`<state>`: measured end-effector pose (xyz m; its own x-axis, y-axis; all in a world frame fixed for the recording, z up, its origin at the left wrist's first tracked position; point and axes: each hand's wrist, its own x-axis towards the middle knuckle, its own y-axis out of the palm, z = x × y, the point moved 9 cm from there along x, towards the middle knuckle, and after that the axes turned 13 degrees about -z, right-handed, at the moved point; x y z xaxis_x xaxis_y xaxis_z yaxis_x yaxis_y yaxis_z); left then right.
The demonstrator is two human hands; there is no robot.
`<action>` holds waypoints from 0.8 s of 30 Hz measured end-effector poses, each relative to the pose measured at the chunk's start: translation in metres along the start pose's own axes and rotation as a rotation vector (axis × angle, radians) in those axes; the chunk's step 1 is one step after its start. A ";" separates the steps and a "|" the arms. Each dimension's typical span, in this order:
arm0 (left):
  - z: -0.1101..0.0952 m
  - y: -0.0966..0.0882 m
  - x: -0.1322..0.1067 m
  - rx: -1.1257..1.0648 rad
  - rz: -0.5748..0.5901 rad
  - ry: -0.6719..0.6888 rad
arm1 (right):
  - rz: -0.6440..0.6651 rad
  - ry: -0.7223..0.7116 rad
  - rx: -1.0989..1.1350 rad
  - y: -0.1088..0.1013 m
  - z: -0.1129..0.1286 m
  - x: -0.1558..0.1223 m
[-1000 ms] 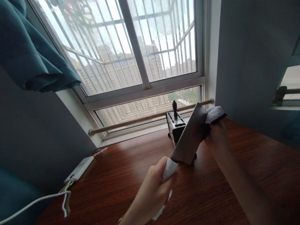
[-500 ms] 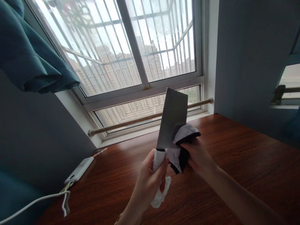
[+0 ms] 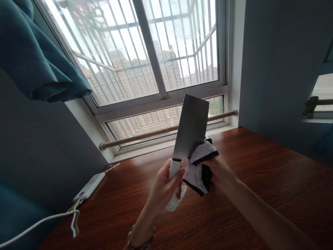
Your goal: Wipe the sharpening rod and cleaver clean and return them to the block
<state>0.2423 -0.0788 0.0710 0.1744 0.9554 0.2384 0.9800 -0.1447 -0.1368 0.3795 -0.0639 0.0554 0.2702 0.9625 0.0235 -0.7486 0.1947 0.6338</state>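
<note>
A cleaver [image 3: 191,123] with a broad grey blade points up and away from me over the table. My left hand [image 3: 166,187] is wrapped round its white handle [image 3: 174,169]. Below those fingers hangs a crumpled white piece [image 3: 176,201], perhaps tissue or wrapping; I cannot tell which. My right hand [image 3: 221,172] grips a white cloth with black edging [image 3: 204,152], folded against the lower right part of the blade. The cloth hides the fingertips of that hand.
The brown wooden table [image 3: 125,194] spreads beneath both hands. At its left edge lies a white power bank [image 3: 90,185] with a white cable [image 3: 39,220]. A barred window [image 3: 117,59] and a rail [image 3: 140,136] are behind; a blue curtain [image 3: 39,69] hangs at left.
The cloth and my right hand have shifted slightly left, and more of the cloth's lower part shows. My left hand and the cleaver have risen a little in view.
</note>
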 end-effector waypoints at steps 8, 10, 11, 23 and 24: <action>0.000 -0.006 0.023 -0.036 0.139 0.150 | -0.072 0.010 0.181 -0.006 -0.004 0.014; -0.001 -0.019 0.028 -0.022 0.050 0.172 | -0.125 0.018 0.192 -0.013 -0.004 0.019; -0.005 -0.029 0.030 0.006 -0.052 0.204 | -0.149 0.014 0.192 -0.016 -0.004 0.022; 0.053 0.025 0.015 -0.910 0.027 -0.753 | -0.093 -0.309 0.081 -0.027 -0.014 0.042; 0.058 0.023 0.020 -0.964 -0.007 -0.772 | -0.078 -0.336 0.003 -0.027 -0.016 0.043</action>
<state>0.2624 -0.0480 0.0170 0.3873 0.8110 -0.4384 0.7081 0.0428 0.7048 0.4013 -0.0250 0.0270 0.5114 0.8287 0.2277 -0.7161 0.2644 0.6460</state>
